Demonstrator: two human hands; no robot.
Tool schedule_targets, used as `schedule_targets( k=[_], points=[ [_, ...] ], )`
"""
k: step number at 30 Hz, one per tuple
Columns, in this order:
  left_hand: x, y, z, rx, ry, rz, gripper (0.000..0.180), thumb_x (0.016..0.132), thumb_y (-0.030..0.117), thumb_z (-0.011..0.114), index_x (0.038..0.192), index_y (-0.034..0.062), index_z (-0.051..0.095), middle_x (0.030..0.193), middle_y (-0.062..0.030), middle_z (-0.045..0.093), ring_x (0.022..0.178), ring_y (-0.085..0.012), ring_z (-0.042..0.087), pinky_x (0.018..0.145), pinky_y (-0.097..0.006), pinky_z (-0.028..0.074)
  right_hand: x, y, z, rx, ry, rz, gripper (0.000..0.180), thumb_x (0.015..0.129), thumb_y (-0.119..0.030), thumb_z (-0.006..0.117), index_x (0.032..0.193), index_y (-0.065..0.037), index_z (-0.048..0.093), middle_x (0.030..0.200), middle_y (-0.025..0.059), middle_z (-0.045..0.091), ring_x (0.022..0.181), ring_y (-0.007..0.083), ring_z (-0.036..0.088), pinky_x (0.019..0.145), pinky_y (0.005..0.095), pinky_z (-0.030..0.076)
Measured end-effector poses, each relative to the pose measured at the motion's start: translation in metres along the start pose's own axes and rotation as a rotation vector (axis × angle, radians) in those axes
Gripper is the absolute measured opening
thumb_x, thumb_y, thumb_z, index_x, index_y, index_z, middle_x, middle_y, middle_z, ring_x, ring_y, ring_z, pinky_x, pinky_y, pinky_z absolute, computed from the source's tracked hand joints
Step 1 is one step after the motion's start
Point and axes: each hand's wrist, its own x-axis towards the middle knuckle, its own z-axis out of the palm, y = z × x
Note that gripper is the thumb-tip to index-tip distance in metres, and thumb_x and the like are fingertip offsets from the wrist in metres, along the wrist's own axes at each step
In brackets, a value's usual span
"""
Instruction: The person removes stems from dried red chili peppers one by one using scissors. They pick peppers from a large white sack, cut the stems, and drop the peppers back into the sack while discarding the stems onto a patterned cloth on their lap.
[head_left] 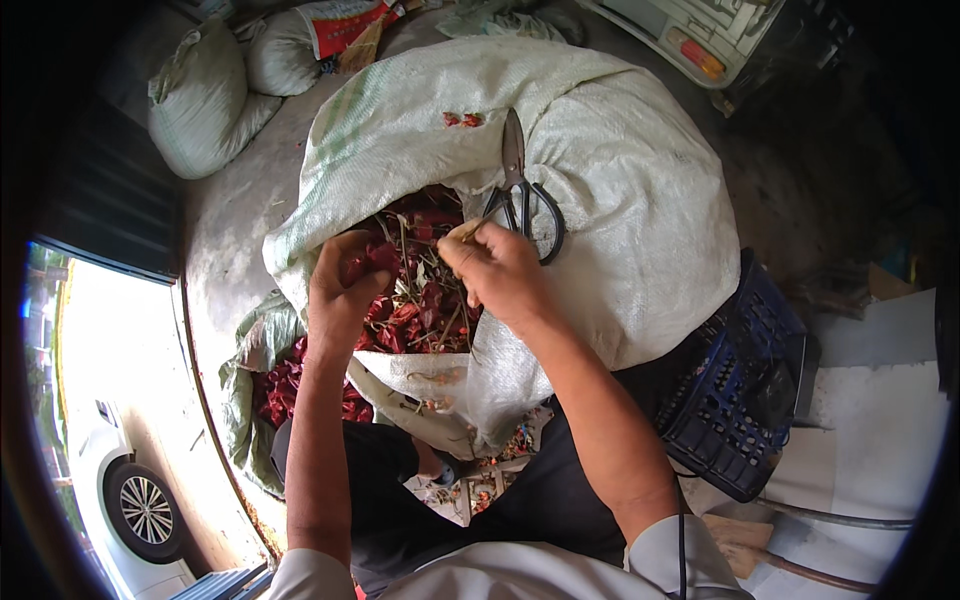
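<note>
Over the mouth of a large white woven sack (620, 190), my left hand (338, 285) is closed around dark red dried chillies (372, 262). My right hand (503, 278) is a little to the right, its fingers pinched together. A tan piece (464, 231) shows at its fingertips; whether that is a wrapping or something held I cannot tell. Below both hands, the sack opening shows more dried red chillies (425, 315) with thin stems. Black-handled scissors (514, 160) lie on the sack just beyond my right hand, blades pointing away. Two small red bits (462, 119) rest on the fabric.
A greenish sack (243, 375) of red chillies stands at lower left. A dark blue plastic crate (735, 400) is on the right. Full white sacks (200, 105) sit at far left. A pale machine or case (690, 30) stands far right. Outside is a white car (125, 490).
</note>
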Motion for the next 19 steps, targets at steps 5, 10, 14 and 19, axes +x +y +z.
schedule_targets(
  k=[5,10,14,19],
  points=[
    [-0.002,-0.01,-0.009,-0.04,-0.154,-0.124,0.032,0.084,-0.006,0.067,0.113,0.0055,0.066,0.091,0.0019,0.067,0.079,-0.0041,0.059,0.071,-0.02,0.048,-0.002,0.004,0.018,-0.118,-0.073,-0.136,0.032,0.089,-0.03,0.073,0.097,0.0,0.067,0.082,0.0099,0.071,0.074,0.0181,0.066,0.071,0.0338,0.053],
    [-0.009,-0.007,0.004,-0.076,-0.235,-0.082,0.03,0.088,-0.004,0.066,0.116,0.0069,0.064,0.088,0.0033,0.066,0.076,-0.0035,0.056,0.067,-0.019,0.046,-0.003,0.012,0.029,-0.155,-0.092,-0.177,0.022,0.095,-0.024,0.068,0.099,-0.003,0.065,0.067,0.0017,0.062,0.052,0.0077,0.054,0.049,0.0257,0.044],
    [-0.001,-0.011,-0.009,-0.196,-0.179,-0.183,0.031,0.09,-0.004,0.061,0.119,0.0079,0.063,0.094,0.0016,0.065,0.077,-0.0066,0.058,0.069,-0.022,0.049,0.006,0.007,0.022,-0.438,0.143,-0.435,0.022,0.096,-0.024,0.065,0.1,-0.002,0.064,0.065,0.0086,0.062,0.053,0.0135,0.056,0.052,0.0304,0.046],
    [0.003,-0.011,-0.012,-0.281,-0.029,-0.148,0.031,0.09,-0.005,0.061,0.118,0.0084,0.063,0.107,-0.003,0.062,0.09,-0.0093,0.06,0.086,-0.026,0.053,0.03,-0.001,0.015,-0.984,0.191,-0.422,0.032,0.091,-0.031,0.07,0.109,-0.006,0.061,0.078,0.0201,0.068,0.074,0.0276,0.073,0.065,0.0428,0.054]
  ],
)
